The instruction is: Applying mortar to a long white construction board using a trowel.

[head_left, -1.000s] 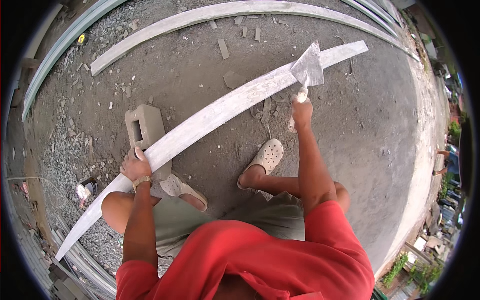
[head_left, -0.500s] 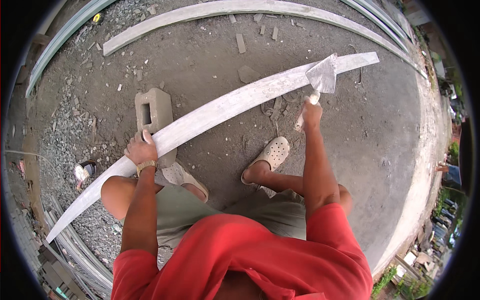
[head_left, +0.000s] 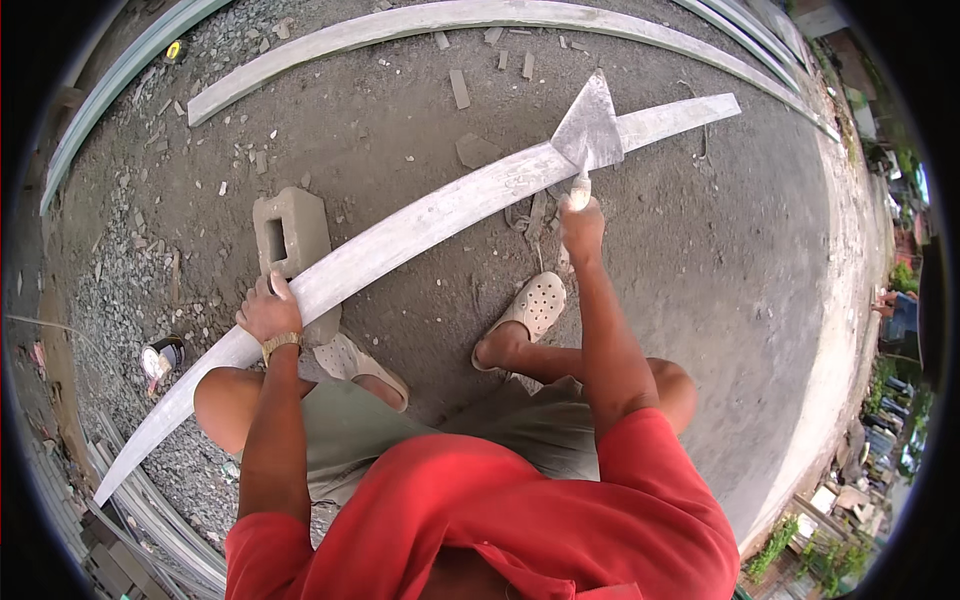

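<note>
A small can [head_left: 160, 357] stands on the gravel at 9 o'clock; what is inside I cannot tell. The long strip [head_left: 400, 240] is pale grey, flat and dusty, and it runs from 7 o'clock to 2 o'clock across the ground, resting on a hollow block [head_left: 290, 235]. The left hand [head_left: 268, 312] grasps the strip beside the block. The right hand [head_left: 582, 228] is clenched around the handle of a trowel [head_left: 590, 135], whose triangular blade lies over the strip at 1 o'clock.

A long pale grey moulding strip [head_left: 400, 235] lies propped on a concrete block, a triangular trowel [head_left: 590, 130] resting on it.
</note>
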A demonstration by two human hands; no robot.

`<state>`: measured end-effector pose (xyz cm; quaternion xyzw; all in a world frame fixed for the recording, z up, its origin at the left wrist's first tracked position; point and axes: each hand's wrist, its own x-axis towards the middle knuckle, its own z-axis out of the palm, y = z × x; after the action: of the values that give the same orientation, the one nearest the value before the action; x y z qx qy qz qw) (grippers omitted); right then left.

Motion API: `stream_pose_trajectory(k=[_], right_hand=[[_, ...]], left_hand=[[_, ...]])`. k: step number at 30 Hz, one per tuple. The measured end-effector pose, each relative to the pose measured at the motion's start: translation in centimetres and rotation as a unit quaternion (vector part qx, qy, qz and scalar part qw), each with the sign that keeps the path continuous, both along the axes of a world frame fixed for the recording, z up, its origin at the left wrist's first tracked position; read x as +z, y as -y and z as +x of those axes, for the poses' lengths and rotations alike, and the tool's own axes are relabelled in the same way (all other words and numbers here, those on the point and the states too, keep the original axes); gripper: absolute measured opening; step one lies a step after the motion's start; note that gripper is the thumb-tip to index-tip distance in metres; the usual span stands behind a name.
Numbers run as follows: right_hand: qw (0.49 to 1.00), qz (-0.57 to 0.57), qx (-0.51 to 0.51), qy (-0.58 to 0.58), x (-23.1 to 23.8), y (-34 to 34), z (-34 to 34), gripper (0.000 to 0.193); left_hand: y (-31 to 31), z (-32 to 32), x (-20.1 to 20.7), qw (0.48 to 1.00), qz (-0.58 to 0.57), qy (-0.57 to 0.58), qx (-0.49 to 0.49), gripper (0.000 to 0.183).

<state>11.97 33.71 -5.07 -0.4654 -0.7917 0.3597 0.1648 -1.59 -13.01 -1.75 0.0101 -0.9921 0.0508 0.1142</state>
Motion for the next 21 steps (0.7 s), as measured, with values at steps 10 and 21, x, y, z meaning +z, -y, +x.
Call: stream_pose_trajectory(k=[10, 21], right_hand=[[0.999, 0.000, -0.020, -0.034, -1.4, 1.9, 0.6, 0.028], [0.996, -0.049, -0.045, -0.065, -1.8, -2.5, 0.5, 0.028]], left_hand=[[-0.6, -0.1, 0.2, 1.000, -0.012, -0.015, -0.010, 0.036], [-1.2, -0.2, -0.1, 1.000, 0.016, -0.005, -0.008, 0.037]])
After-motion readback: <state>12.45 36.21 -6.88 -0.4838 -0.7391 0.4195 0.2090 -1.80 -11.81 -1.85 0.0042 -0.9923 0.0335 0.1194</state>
